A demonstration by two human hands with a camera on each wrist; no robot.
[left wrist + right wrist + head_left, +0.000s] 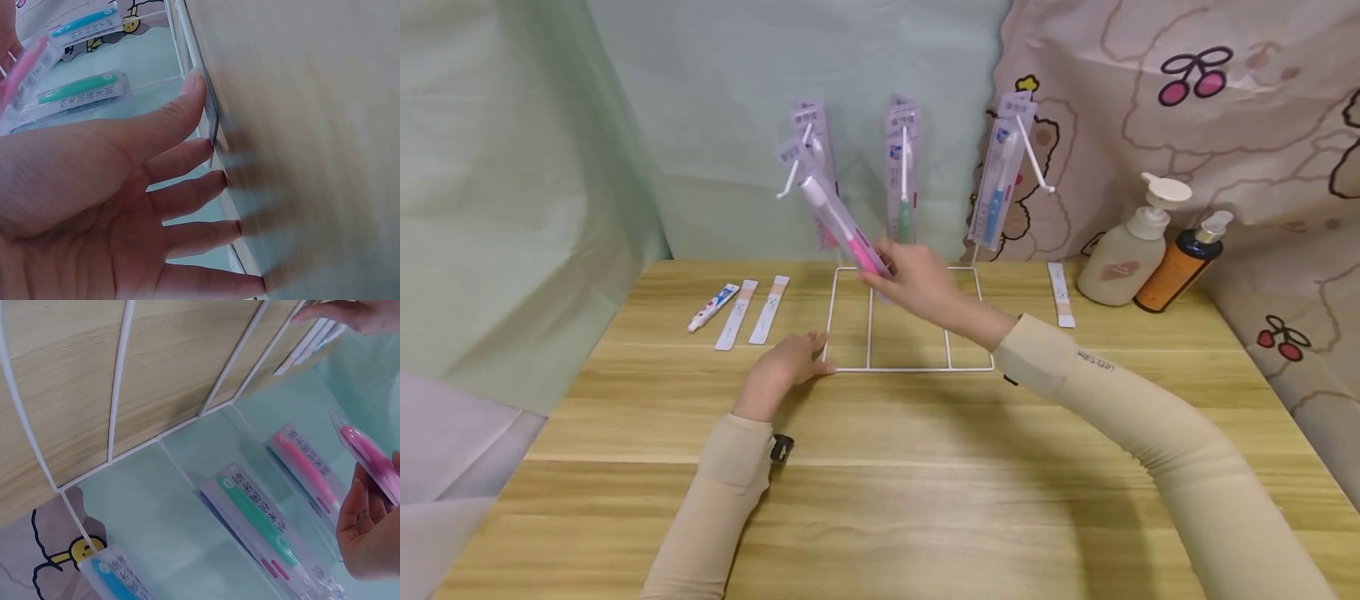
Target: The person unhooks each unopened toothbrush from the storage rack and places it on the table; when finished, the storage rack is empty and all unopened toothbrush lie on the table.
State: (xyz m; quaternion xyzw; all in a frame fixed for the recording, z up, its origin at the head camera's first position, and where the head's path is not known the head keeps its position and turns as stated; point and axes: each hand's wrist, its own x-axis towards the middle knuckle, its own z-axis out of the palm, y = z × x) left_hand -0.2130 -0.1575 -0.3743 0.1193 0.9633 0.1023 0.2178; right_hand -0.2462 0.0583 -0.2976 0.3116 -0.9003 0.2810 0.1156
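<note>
My right hand point(917, 279) grips the lower end of a packaged pink toothbrush point(842, 221). The pack slants up to the left, its top end at the tip portion of the rack's left hook point(788, 179). Behind it, another toothbrush pack point(808, 117) hangs on the left side. My left hand point(790, 362) rests at the front left corner of the white wire rack point(910, 369). In the left wrist view its fingers point(194, 194) are straight and spread, fingertips down at the tabletop, thumb against the wire. Packs with a green toothbrush point(256, 515) and a blue toothbrush point(996, 200) hang at the middle and right.
Left of the rack lie a small toothpaste tube point(712, 308) and two slim white packets, one packet point(768, 310) nearest the rack. Another slim packet point(1062, 294) lies to the right. A cream pump bottle point(1123, 254) and an orange-and-black bottle point(1183, 267) stand at the back right.
</note>
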